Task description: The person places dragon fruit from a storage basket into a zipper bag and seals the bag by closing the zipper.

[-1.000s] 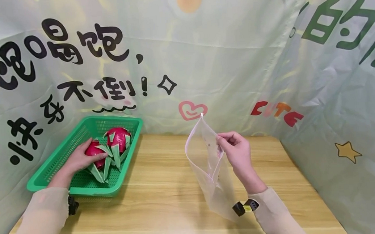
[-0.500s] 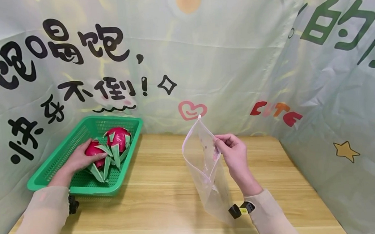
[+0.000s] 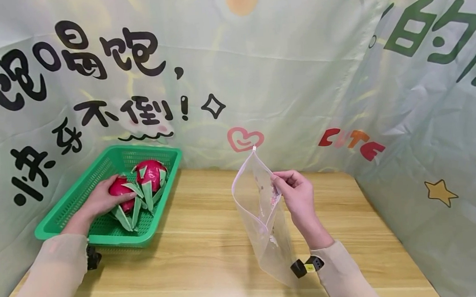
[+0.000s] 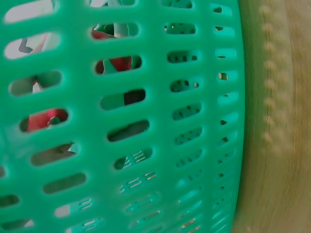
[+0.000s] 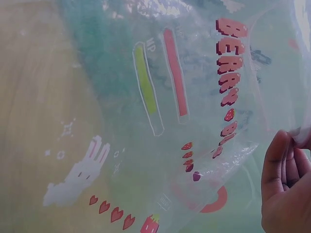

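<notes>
In the head view my left hand (image 3: 100, 200) reaches into a green plastic basket (image 3: 122, 241), its thumb and fingers curled round the nearer pink dragon fruit (image 3: 118, 188) with green leaf tips. A second dragon fruit (image 3: 152, 174) lies just behind it. On the right, my right hand (image 3: 300, 198) pinches the rim of a clear zip bag (image 3: 265, 245) between thumb and fingers. The bag hangs upright with its lilac-edged mouth spread wide. Printed strawberries, hearts and a rabbit show on the bag (image 5: 121, 170) in the right wrist view. The basket's slotted wall (image 4: 160, 109) hides the left hand in the left wrist view.
A wooden table (image 3: 188, 267) lies under the basket and bag. Pale printed cloth (image 3: 292, 94) stands behind it and along both sides. The basket sits at the back left, close to the cloth.
The right hand and bag have shifted slightly left over the past second, mostly early on. My left hand stays round the same dragon fruit.
</notes>
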Action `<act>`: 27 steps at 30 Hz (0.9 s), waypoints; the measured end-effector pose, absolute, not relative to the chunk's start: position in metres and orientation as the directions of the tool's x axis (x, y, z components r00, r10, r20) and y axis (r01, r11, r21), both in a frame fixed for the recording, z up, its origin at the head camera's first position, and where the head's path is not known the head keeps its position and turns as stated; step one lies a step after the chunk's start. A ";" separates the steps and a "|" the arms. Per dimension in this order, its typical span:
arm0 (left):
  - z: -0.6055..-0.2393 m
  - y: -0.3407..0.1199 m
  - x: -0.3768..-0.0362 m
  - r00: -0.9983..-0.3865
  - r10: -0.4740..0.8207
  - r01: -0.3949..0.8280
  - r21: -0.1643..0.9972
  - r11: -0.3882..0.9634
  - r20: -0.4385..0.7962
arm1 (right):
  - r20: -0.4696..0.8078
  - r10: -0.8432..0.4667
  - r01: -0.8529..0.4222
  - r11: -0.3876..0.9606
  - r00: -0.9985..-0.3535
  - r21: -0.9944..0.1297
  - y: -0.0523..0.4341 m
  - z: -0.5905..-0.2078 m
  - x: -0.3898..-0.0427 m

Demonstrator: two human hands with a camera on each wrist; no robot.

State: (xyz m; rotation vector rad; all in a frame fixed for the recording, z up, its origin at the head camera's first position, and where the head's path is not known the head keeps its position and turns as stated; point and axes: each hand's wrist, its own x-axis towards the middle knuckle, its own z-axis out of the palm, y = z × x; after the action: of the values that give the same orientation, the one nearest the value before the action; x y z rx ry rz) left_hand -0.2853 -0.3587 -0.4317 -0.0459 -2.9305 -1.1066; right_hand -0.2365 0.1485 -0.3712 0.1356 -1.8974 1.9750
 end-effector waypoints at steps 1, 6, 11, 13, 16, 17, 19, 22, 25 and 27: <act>-0.431 -0.358 -0.285 -1.000 0.018 0.030 0.657 0.753 0.026 | 0.337 0.212 -0.345 -0.001 -0.917 -0.938 0.149 -0.371 -0.236; -0.430 -0.356 -0.284 -0.999 -0.009 0.023 0.648 0.762 0.046 | 0.334 0.203 -0.342 -0.002 -0.920 -0.940 0.149 -0.371 -0.235; -0.428 -0.355 -0.282 -0.998 -0.020 0.024 0.653 0.757 0.060 | 0.328 0.199 -0.335 0.000 -0.923 -0.942 0.149 -0.371 -0.236; -0.427 -0.355 -0.282 -0.997 -0.019 0.034 0.656 0.754 0.074 | 0.329 0.201 -0.336 -0.001 -0.923 -0.942 0.149 -0.371 -0.236; -0.426 -0.356 -0.282 -0.995 -0.018 0.051 0.669 0.741 0.096 | 0.340 0.204 -0.348 -0.004 -0.918 -0.937 0.150 -0.370 -0.236; -0.425 -0.358 -0.282 -0.995 -0.020 0.053 0.673 0.738 0.100 | 0.343 0.204 -0.352 -0.006 -0.917 -0.936 0.150 -0.370 -0.236; -0.424 -0.360 -0.281 -0.994 -0.025 0.055 0.682 0.729 0.107 | 0.345 0.205 -0.355 -0.010 -0.916 -0.935 0.151 -0.369 -0.236; -0.423 -0.363 -0.279 -0.993 -0.044 0.046 0.696 0.716 0.111 | 0.342 0.208 -0.354 -0.020 -0.916 -0.935 0.152 -0.369 -0.236; -0.422 -0.364 -0.277 -0.992 -0.068 0.028 0.718 0.695 0.105 | 0.340 0.217 -0.353 -0.023 -0.915 -0.935 0.154 -0.371 -0.236; -0.420 -0.364 -0.275 -0.991 -0.086 0.015 0.734 0.679 0.100 | 0.343 0.220 -0.356 -0.024 -0.913 -0.934 0.155 -0.372 -0.236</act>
State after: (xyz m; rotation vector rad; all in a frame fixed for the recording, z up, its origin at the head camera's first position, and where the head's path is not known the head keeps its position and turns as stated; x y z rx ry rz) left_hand -0.2748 -0.3638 -0.4202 0.0593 -2.7614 -1.2092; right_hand -0.2356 0.1546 -0.3717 0.1422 -1.8670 1.9936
